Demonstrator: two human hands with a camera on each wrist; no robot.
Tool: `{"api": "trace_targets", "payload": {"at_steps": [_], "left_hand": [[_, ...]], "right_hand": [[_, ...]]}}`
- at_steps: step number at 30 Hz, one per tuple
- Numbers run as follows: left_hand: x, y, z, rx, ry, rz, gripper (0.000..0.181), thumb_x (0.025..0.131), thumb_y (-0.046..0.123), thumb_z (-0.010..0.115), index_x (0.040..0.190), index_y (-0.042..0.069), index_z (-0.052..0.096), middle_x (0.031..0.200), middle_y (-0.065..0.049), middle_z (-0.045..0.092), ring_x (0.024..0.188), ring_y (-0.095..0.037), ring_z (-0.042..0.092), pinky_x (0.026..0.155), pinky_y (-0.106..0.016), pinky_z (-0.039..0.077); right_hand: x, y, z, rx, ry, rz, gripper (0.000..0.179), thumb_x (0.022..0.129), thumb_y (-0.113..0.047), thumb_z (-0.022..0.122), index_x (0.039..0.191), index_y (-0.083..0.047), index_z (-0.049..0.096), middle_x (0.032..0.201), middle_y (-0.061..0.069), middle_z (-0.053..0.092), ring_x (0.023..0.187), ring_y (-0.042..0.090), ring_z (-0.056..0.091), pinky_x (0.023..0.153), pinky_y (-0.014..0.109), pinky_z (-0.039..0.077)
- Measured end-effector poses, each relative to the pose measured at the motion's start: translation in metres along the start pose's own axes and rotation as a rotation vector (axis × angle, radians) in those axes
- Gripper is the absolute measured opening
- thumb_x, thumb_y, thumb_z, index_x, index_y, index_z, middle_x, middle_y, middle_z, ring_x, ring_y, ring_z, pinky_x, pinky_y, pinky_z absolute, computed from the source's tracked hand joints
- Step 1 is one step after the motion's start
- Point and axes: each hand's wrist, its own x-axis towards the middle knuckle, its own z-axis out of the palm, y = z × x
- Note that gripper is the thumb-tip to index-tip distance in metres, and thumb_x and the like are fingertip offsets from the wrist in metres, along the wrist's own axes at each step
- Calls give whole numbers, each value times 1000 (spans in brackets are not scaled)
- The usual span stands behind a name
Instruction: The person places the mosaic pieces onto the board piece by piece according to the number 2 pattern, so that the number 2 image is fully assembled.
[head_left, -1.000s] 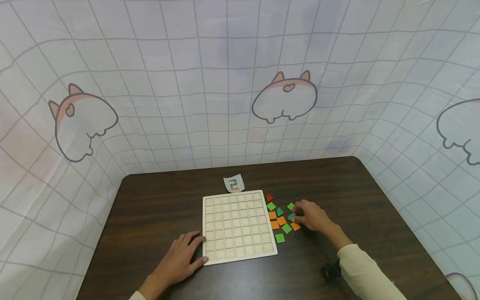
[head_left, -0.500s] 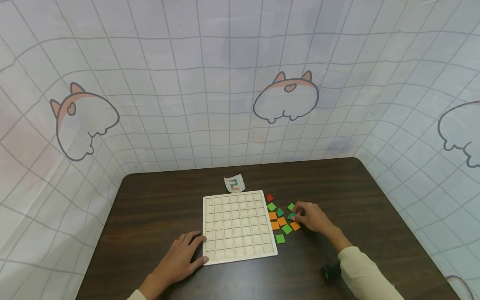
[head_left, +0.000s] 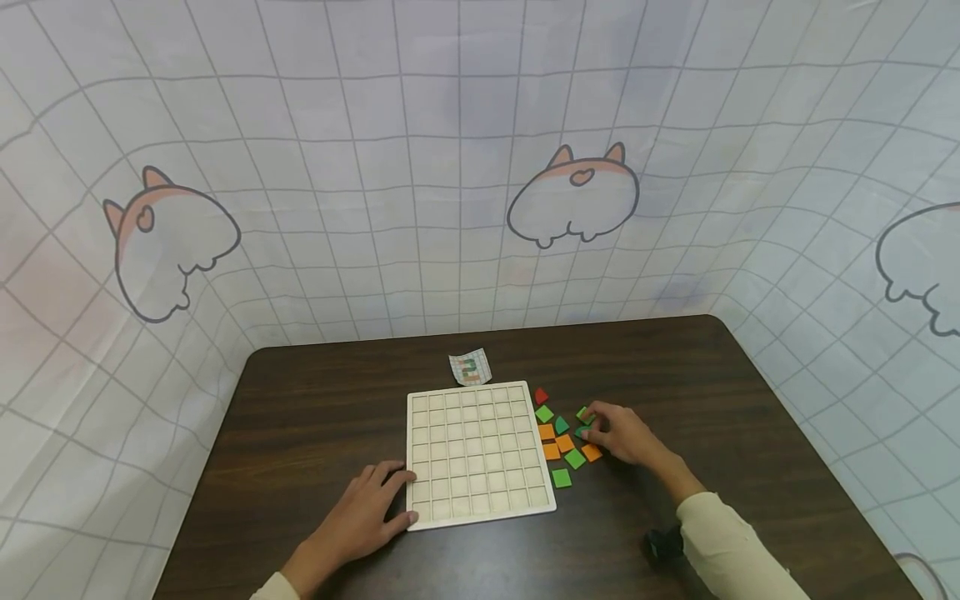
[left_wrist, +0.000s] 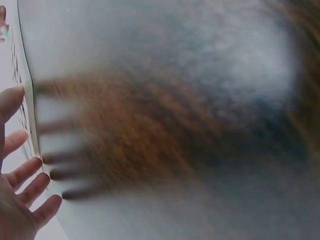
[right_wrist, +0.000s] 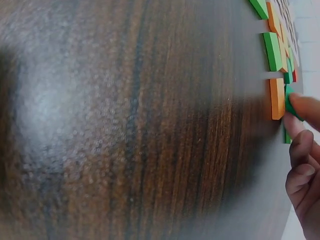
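Observation:
A white square grid board [head_left: 480,454] lies on the dark wooden table. My left hand [head_left: 367,508] rests at its left edge, fingers spread, with thumb and fingertips right at the rim; the left wrist view also shows this hand [left_wrist: 22,195] beside the board's edge. Right of the board, my right hand [head_left: 621,432] pinches a dark green tile with a rounded side [right_wrist: 290,102] between thumb and finger. Its fingers partly hide that tile and overlap a light green square tile [head_left: 582,413]. An orange tile [right_wrist: 276,99] lies just beside the pinched one.
Several loose tiles lie right of the board, including a red one [head_left: 541,396], a dark green one [head_left: 561,425], an orange one [head_left: 547,432] and a light green one [head_left: 562,478]. A printed pattern card [head_left: 470,367] sits behind the board. A black object [head_left: 663,545] is near the right sleeve.
The right hand's fingers have shifted slightly left over the light green tile's edge. The left hand stays at the board's edge.

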Motion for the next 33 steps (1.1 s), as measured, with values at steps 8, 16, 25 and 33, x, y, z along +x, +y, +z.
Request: {"api": "trace_targets", "payload": {"at_steps": [8, 16, 25, 33], "left_hand": [[2, 0, -2, -25, -18, 9, 48, 92, 40, 73, 132, 17, 59, 141, -12, 52, 123, -32, 52, 97, -55, 45], [6, 1, -4, -4, -25, 4, 48, 91, 40, 74, 130, 18, 60, 139, -11, 53, 121, -31, 53, 96, -54, 46], [7, 1, -2, 14, -27, 6, 48, 91, 42, 73, 130, 17, 59, 139, -11, 52, 121, -31, 53, 96, -54, 46], [6, 3, -2, 0, -22, 10, 47, 90, 39, 74, 128, 17, 60, 138, -11, 52, 121, -32, 53, 94, -54, 46]], "right_hand": [[0, -1, 1, 36, -43, -60, 27, 98, -13, 63, 124, -7, 69, 88, 0, 69, 73, 11, 56, 68, 28, 45], [2, -8, 2, 100, 10, -43, 25, 99, -15, 61, 121, -9, 72, 125, 14, 69, 110, 28, 64, 90, 47, 54], [9, -17, 5, 249, 14, -21, 24, 98, -22, 66, 117, -10, 73, 90, 6, 69, 56, 14, 52, 53, 28, 47], [15, -27, 13, 345, -4, -70, 27, 99, -22, 66, 119, -5, 69, 89, 11, 64, 53, 15, 51, 52, 28, 47]]}}
